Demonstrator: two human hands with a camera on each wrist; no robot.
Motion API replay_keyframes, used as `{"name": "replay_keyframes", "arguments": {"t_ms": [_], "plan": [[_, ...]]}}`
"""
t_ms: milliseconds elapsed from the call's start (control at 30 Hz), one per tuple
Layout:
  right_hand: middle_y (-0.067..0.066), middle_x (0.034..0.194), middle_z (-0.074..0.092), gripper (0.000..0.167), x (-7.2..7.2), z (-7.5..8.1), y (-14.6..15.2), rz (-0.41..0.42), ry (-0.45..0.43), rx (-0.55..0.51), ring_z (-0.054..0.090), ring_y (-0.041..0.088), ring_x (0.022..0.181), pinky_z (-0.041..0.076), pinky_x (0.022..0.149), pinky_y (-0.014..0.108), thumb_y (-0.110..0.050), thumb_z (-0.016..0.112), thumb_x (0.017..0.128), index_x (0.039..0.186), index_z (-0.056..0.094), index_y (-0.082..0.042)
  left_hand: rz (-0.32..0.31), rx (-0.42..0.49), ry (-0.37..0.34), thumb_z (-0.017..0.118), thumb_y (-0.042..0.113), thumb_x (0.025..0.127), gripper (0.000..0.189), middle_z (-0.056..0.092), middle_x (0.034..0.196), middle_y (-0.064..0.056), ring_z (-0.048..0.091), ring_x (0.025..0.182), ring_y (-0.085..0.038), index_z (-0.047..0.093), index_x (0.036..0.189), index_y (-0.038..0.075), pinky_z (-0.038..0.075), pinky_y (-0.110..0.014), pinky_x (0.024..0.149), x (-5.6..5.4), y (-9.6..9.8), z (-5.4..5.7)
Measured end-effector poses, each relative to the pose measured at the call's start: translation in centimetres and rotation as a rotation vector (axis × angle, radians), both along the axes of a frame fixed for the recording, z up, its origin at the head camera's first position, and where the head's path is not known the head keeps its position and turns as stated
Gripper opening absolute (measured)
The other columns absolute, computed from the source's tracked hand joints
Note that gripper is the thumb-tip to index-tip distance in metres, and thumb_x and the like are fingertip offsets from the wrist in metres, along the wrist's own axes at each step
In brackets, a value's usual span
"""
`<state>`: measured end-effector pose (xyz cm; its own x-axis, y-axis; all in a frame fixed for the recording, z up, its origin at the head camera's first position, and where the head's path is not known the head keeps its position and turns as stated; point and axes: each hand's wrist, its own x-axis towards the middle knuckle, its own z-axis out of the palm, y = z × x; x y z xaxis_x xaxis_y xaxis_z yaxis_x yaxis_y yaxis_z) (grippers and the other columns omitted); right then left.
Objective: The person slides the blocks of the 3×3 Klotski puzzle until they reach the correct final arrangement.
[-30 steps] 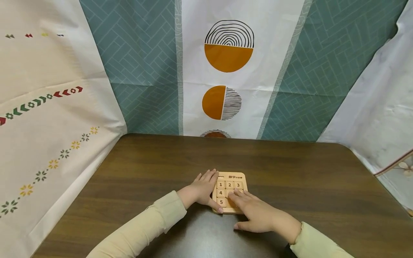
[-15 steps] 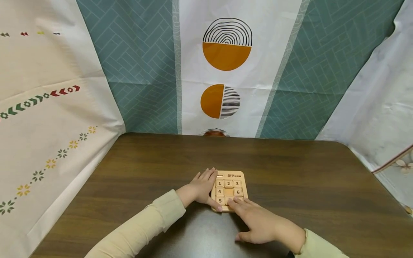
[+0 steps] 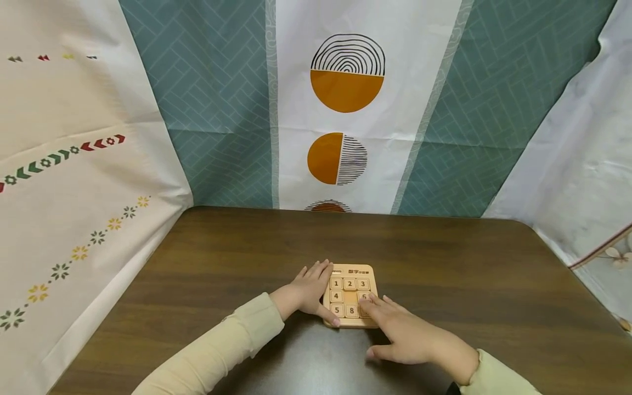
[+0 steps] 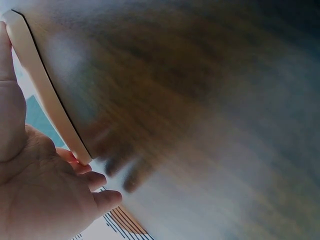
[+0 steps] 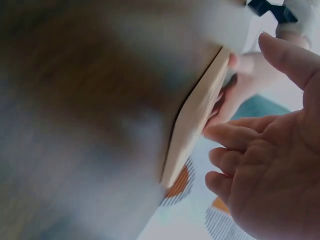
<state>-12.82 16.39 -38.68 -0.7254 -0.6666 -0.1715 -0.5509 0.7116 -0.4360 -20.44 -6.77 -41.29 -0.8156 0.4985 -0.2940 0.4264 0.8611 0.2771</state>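
A wooden number sliding puzzle lies flat near the middle of the table. Its top row reads 1, 2, 3; a 4 and a partly covered 6 flank the bare centre slot. Below, 5 and 8 show, while the lower right tile is mostly under a finger. My left hand holds the puzzle by its left side, thumb at the near corner and fingers along the far part. With fingers extended, my right hand reaches over the right side, index fingertip at the 6 tile.
The dark wood table extends around the puzzle. Behind it hangs a teal and white cloth with orange circles. Pale patterned cloths line the left and right sides.
My right fingertip has slid a tile from the centre toward me into the bottom row, leaving the centre bare, then moved up and right to the 6. My left hand has stayed put.
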Motion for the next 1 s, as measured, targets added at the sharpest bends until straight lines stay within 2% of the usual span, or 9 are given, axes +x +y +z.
{"name": "replay_keyframes", "arguments": {"t_ms": [233,500,700,1000], "plan": [[0.025,0.153,0.025,0.085,-0.9,-0.2,0.3,-0.053,-0.082,0.003,0.020,0.042,0.142,0.017,0.112,0.059,-0.039,0.068,0.085,0.147,0.029,0.003,0.000,0.016,-0.016,0.073,0.068,0.065,0.125,0.005,0.161,-0.011,0.007,0.148,-0.028,0.008,0.154,0.007,0.012,-0.048,0.118,0.0,0.0,0.1],[0.022,0.152,0.028,0.083,-1.2,0.1,-0.6,-0.023,-0.059,0.020,0.022,0.037,0.143,0.018,0.113,0.056,-0.037,0.069,0.084,0.145,0.032,0.004,-0.003,0.018,-0.009,0.073,0.069,0.065,0.126,0.006,0.160,-0.011,0.008,0.147,-0.028,0.009,0.153,0.007,0.012,-0.048,0.118,-0.2,0.0,0.0],[0.022,0.152,0.030,0.083,-1.3,0.4,-1.3,-0.017,-0.063,0.017,0.023,0.038,0.142,0.019,0.113,0.056,-0.036,0.069,0.083,0.146,0.032,0.002,-0.010,0.014,-0.001,0.073,0.068,0.065,0.125,0.007,0.160,-0.011,0.009,0.147,-0.028,0.009,0.153,0.006,0.013,-0.048,0.118,-0.1,0.2,0.1],[0.020,0.152,0.031,0.081,-2.0,-0.1,-1.9,0.010,-0.080,0.004,0.023,0.038,0.142,0.019,0.113,0.057,-0.034,0.069,0.083,0.147,0.032,-0.001,-0.007,-0.003,-0.004,0.073,0.068,0.065,0.125,0.006,0.160,-0.011,0.008,0.147,-0.029,0.008,0.153,0.006,0.013,-0.048,0.118,0.0,0.1,0.2]]}}
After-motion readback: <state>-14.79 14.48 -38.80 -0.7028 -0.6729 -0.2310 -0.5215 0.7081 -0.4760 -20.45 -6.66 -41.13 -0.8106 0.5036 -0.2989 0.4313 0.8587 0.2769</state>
